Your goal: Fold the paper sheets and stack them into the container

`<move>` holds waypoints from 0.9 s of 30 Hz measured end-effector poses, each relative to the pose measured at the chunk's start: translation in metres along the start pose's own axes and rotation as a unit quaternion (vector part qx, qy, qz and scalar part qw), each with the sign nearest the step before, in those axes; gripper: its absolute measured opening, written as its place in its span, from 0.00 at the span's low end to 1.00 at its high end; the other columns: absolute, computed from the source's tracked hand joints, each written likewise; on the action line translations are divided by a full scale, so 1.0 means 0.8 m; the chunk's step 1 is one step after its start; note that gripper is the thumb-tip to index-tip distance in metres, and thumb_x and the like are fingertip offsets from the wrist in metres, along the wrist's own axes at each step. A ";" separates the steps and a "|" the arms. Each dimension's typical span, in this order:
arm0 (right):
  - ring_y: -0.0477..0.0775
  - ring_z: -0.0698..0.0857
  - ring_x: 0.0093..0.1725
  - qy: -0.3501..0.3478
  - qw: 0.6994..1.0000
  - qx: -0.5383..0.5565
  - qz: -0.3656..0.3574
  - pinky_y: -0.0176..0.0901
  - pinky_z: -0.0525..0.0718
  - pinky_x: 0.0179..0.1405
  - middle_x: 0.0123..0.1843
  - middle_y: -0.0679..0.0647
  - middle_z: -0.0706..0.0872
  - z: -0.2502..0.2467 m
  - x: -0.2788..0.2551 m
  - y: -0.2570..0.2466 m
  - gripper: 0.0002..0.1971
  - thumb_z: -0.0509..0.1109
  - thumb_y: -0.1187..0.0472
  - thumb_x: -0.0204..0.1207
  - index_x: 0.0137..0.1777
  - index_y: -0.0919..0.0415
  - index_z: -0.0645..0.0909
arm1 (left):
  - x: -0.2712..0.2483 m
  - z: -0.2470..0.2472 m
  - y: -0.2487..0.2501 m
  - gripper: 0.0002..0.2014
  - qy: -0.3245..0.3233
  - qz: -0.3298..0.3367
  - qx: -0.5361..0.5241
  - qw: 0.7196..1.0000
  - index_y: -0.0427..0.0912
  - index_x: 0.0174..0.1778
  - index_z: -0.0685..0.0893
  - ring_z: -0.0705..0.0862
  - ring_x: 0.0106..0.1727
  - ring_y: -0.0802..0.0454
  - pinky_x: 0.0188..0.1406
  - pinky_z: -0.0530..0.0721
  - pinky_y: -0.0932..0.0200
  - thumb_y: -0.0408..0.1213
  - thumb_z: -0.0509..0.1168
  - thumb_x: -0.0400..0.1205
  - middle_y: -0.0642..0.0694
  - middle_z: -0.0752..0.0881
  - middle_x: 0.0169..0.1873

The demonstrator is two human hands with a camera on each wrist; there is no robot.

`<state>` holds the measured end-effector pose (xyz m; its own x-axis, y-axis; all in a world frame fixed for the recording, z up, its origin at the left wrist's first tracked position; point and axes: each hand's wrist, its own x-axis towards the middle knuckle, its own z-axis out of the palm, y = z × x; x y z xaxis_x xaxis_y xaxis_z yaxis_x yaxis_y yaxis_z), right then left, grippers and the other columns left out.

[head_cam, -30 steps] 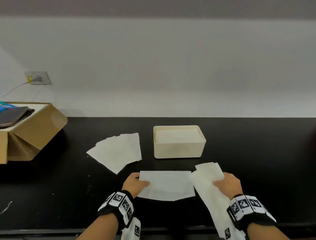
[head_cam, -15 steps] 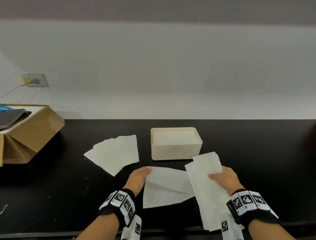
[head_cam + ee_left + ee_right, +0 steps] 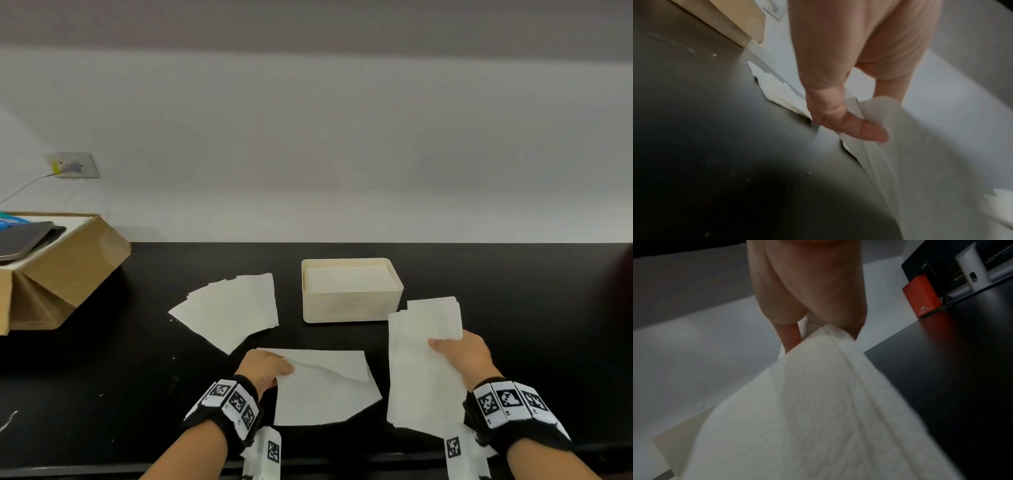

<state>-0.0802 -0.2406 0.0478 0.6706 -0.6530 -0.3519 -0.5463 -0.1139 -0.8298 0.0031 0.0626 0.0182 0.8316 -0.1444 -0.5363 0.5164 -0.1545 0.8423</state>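
Observation:
A cream container (image 3: pixel 352 305) stands mid-table with folded white sheets inside, filled near the rim. My left hand (image 3: pixel 265 368) pinches the left edge of a single white sheet (image 3: pixel 325 390) lying partly lifted on the black table; the pinch shows in the left wrist view on the sheet (image 3: pixel 920 154). My right hand (image 3: pixel 459 353) grips a stack of several white sheets (image 3: pixel 423 363) held just right of the container; the right wrist view shows the stack (image 3: pixel 818 410) under my fingers. A fanned pile of loose sheets (image 3: pixel 229 308) lies left of the container.
A cardboard box (image 3: pixel 65 270) with dark items on top sits at the table's left end. A wall socket (image 3: pixel 73 165) is on the wall behind it. An orange box (image 3: pixel 920 296) and a white device (image 3: pixel 972 264) stand far right.
My right hand has carried the stack up and to the right, turning it upright beside the container. My left hand has folded the single sheet's left edge over toward the right.

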 end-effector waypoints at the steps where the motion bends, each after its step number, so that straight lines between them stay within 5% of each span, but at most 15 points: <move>1: 0.65 0.83 0.57 -0.014 1.000 0.024 0.003 0.58 0.80 0.61 0.58 0.64 0.85 -0.001 0.000 0.001 0.19 0.73 0.65 0.74 0.64 0.66 0.78 | -0.002 0.000 0.000 0.08 -0.005 -0.005 0.017 1.000 0.26 0.46 0.83 0.85 0.47 0.38 0.57 0.83 0.44 0.15 0.66 0.73 0.30 0.84 0.48; 5: 0.66 0.85 0.55 -0.119 0.988 0.096 0.005 0.61 0.81 0.58 0.55 0.63 0.86 -0.006 -0.008 0.004 0.18 0.73 0.69 0.73 0.63 0.65 0.78 | -0.007 0.001 0.003 0.11 -0.050 -0.015 -0.013 0.999 0.33 0.36 0.76 0.81 0.38 0.44 0.41 0.81 0.54 0.13 0.60 0.75 0.34 0.79 0.43; 8: 0.65 0.85 0.55 -0.140 0.983 0.120 -0.006 0.61 0.82 0.58 0.57 0.64 0.86 -0.007 -0.010 0.006 0.18 0.73 0.68 0.73 0.63 0.65 0.78 | -0.010 0.000 0.006 0.12 -0.076 -0.004 -0.006 0.997 0.35 0.44 0.76 0.82 0.42 0.44 0.39 0.83 0.56 0.13 0.59 0.75 0.34 0.80 0.49; 14: 0.64 0.84 0.56 -0.139 0.976 0.166 -0.004 0.61 0.80 0.58 0.59 0.63 0.85 -0.010 -0.008 0.008 0.20 0.73 0.68 0.73 0.65 0.63 0.77 | -0.005 -0.006 0.001 0.26 -0.070 0.009 0.130 0.989 0.35 0.69 0.77 0.82 0.59 0.38 0.55 0.85 0.52 0.17 0.67 0.74 0.37 0.79 0.59; 20: 0.66 0.83 0.59 -0.145 0.972 0.185 0.002 0.64 0.79 0.61 0.62 0.64 0.84 -0.010 -0.008 0.011 0.22 0.73 0.68 0.73 0.67 0.63 0.75 | -0.008 -0.006 0.003 0.27 -0.066 0.039 0.170 0.982 0.40 0.70 0.77 0.74 0.67 0.43 0.64 0.77 0.53 0.19 0.68 0.74 0.42 0.72 0.60; 23: 0.67 0.83 0.60 -0.160 0.969 0.187 0.001 0.65 0.79 0.64 0.62 0.65 0.84 -0.008 -0.012 0.013 0.22 0.72 0.69 0.73 0.68 0.65 0.75 | -0.009 -0.008 0.005 0.26 -0.065 0.079 0.163 0.981 0.50 0.62 0.80 0.73 0.70 0.46 0.73 0.74 0.49 0.19 0.67 0.73 0.41 0.76 0.65; 27: 0.68 0.83 0.62 -0.191 0.954 0.233 -0.009 0.66 0.77 0.66 0.62 0.66 0.84 -0.007 -0.013 0.010 0.20 0.70 0.70 0.73 0.66 0.65 0.77 | -0.017 -0.005 0.013 0.27 -0.079 0.109 0.135 0.982 0.54 0.60 0.81 0.75 0.67 0.44 0.65 0.79 0.55 0.19 0.64 0.73 0.39 0.78 0.62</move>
<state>-0.0944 -0.2387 0.0473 0.8603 -0.3243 -0.3934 -0.3101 0.2797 -0.9086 -0.0019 0.0671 0.0342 0.8634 -0.3491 -0.3641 0.2387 -0.3532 0.9046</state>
